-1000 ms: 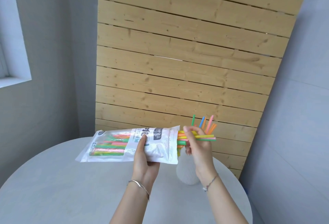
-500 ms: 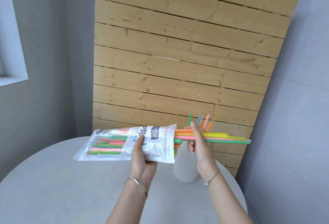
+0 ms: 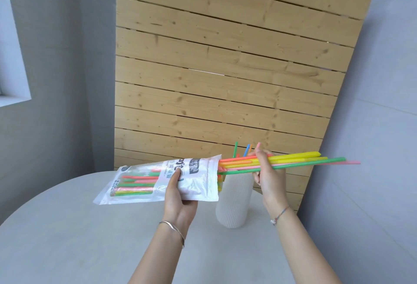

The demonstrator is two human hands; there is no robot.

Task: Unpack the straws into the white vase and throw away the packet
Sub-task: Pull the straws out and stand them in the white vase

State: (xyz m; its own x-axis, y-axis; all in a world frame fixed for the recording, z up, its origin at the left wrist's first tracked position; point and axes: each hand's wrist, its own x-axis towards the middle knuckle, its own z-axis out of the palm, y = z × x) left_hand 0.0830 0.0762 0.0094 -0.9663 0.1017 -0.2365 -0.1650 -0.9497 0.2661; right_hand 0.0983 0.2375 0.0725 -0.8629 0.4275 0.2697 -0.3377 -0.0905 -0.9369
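Above table (image 3: 67,238): left hand (image 3: 178,202) grips packet (image 3: 198,182), print unreadable; right hand (image 3: 268,177) pinches straws (image 3: 304,159) near white vase (image 3: 232,207).

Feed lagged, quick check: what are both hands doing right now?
Left hand: grips the packet.
Right hand: grips a bunch of straws.

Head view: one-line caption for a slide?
Right hand grips coloured straws partly out of the packet held in the left hand, near the white vase.

Glossy plastic packet (image 3: 198,184), ribbed matt vase (image 3: 234,202)
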